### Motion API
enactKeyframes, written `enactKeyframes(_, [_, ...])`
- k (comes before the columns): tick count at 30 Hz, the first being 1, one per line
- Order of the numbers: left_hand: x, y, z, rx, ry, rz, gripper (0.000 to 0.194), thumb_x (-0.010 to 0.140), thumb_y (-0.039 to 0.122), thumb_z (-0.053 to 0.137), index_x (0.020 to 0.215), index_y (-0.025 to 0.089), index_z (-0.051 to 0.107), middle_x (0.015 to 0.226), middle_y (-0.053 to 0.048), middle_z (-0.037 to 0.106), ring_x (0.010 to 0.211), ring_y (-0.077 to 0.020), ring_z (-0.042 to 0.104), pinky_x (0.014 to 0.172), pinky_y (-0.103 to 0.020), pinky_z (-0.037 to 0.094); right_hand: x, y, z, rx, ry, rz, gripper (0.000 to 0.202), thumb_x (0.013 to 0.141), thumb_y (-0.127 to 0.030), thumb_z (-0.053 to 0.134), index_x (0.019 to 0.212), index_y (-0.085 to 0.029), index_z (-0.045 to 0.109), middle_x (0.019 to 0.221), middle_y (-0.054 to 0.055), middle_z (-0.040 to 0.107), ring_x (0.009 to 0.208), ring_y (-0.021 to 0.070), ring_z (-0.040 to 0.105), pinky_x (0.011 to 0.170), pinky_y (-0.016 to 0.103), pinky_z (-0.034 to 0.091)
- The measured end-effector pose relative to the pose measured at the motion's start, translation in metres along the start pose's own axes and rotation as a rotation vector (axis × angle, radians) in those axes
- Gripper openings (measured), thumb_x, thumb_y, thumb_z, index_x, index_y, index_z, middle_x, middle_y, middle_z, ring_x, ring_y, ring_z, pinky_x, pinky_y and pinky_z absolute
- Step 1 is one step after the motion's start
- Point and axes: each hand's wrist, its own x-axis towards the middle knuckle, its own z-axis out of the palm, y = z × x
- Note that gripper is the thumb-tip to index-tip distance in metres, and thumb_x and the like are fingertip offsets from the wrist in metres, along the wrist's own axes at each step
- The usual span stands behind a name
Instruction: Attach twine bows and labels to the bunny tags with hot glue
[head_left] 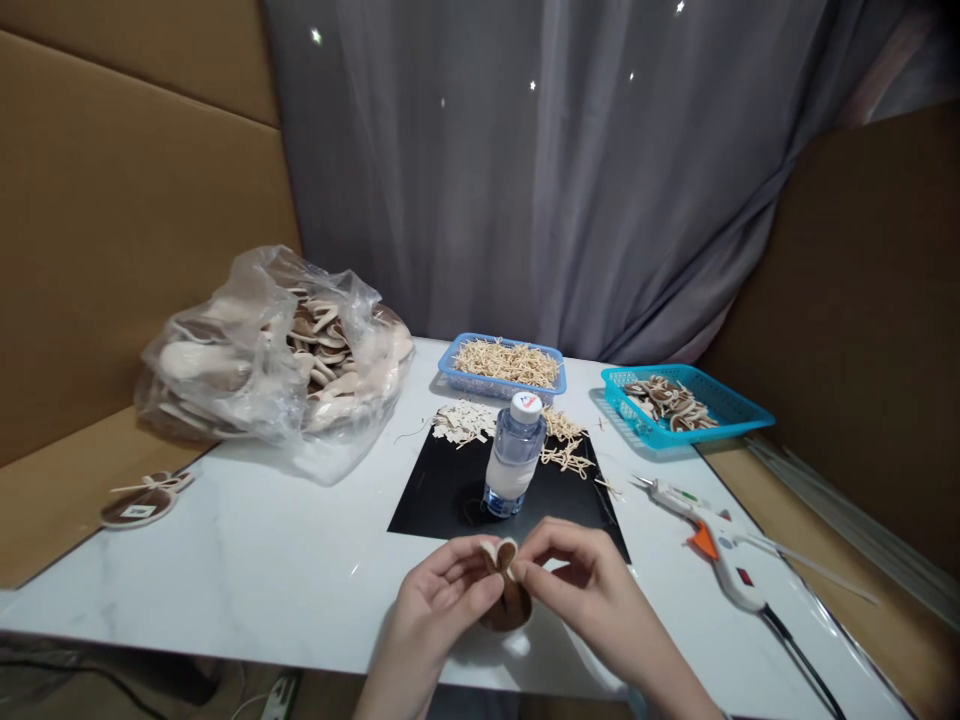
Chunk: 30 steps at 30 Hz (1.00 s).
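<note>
Head view shows both hands, left hand [439, 590] and right hand [581, 580], pinching a small brown wooden piece [506, 590] at 6 o'clock, held just above the surface's [247, 560] near edge, probably for close inspection. Beyond it a glue bottle [514, 455] stands on a black mat [442, 490]. A glue gun [712, 540] lies at 3 o'clock. Open room lies leftward; baskets [501, 365] line 12 o'clock.

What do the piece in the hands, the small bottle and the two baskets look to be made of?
The piece held by both hands looks like thin wood or card: matte tan ears, brown body. The bottle seems clear plastic with a white cap, glossy and see-through. The blue basket and the teal basket look like moulded plastic, with lattice walls.
</note>
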Motion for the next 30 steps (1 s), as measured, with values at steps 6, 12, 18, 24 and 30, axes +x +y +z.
enactKeyframes(6, [0.001,0.003,-0.005,0.088,-0.11,0.064,0.016,0.071,0.024,0.08,0.084,0.018,0.072,0.085,-0.004,0.072,0.081,-0.0166,0.066,0.073,-0.022,0.052,0.005,0.006,-0.008,0.249,-0.144,0.164,0.012,0.076,-0.023,0.071,0.069,-0.013,0.068,0.061,-0.001,0.064,0.057,0.0106,0.059,0.058,0.021,0.047])
enactKeyframes(12, [0.002,0.007,-0.003,0.156,-0.15,0.107,0.014,0.068,0.022,0.082,0.072,0.019,0.068,0.09,-0.006,0.073,0.085,-0.0197,0.069,0.075,-0.025,0.055,0.006,0.012,-0.014,0.399,-0.245,0.272,0.025,0.069,-0.033,0.079,0.07,-0.012,0.066,0.061,0.0,0.067,0.055,0.0108,0.064,0.057,0.022,0.053])
enactKeyframes(18, [0.002,-0.005,0.004,0.304,-0.062,0.106,0.019,0.067,0.029,0.081,0.07,0.019,0.065,0.091,-0.009,0.075,0.086,-0.0232,0.071,0.079,-0.028,0.057,-0.002,0.025,-0.013,0.403,-0.207,0.305,0.035,0.07,-0.043,0.077,0.073,-0.015,0.058,0.052,-0.003,0.062,0.045,0.009,0.057,0.048,0.02,0.049])
enactKeyframes(24, [0.005,-0.018,0.016,0.283,0.106,0.117,0.027,0.059,0.035,0.085,0.071,0.019,0.067,0.084,-0.006,0.073,0.082,-0.0235,0.071,0.08,-0.028,0.057,-0.044,0.041,-0.067,-0.26,0.414,0.14,0.029,0.085,-0.048,0.059,0.083,-0.019,0.056,0.082,0.004,0.064,0.063,0.0144,0.059,0.051,0.023,0.043])
enactKeyframes(30, [0.011,-0.018,0.025,0.314,0.164,0.118,0.031,0.056,0.038,0.086,0.072,0.018,0.068,0.077,-0.005,0.072,0.074,-0.0236,0.07,0.069,-0.027,0.059,-0.081,0.076,-0.164,-0.884,0.845,0.401,0.046,0.08,-0.064,0.051,0.088,-0.019,0.057,0.089,0.013,0.067,0.072,0.026,0.063,0.064,0.034,0.044])
